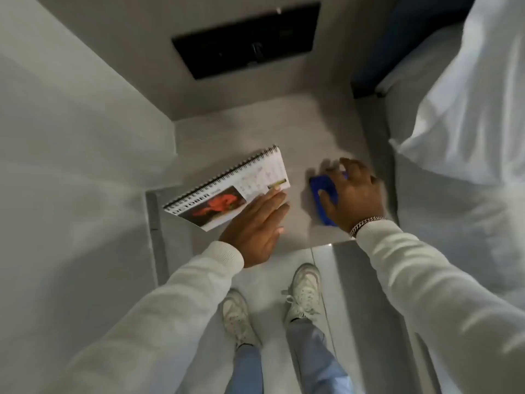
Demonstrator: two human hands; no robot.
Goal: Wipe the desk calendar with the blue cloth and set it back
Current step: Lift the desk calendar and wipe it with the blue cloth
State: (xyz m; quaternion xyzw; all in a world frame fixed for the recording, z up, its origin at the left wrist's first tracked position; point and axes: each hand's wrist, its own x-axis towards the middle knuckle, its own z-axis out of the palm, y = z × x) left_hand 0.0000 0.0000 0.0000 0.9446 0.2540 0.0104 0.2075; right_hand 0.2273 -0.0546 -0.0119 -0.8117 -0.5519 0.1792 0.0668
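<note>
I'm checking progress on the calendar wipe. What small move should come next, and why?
Probably lift the blue cloth to the desk calendar. The right hand presses the cloth on the grey surface, apart from the calendar, which the left hand holds tilted.

A black panel [246, 39] is set in the grey wall at twelve o'clock, above the grey desk [312, 137]. A bed with white bedding [454, 123] fills the two to three o'clock side. At six o'clock two white sneakers, left [237, 315] and right [304, 294], stand on the pale floor [270, 268] below light blue jeans [315, 362]
</note>
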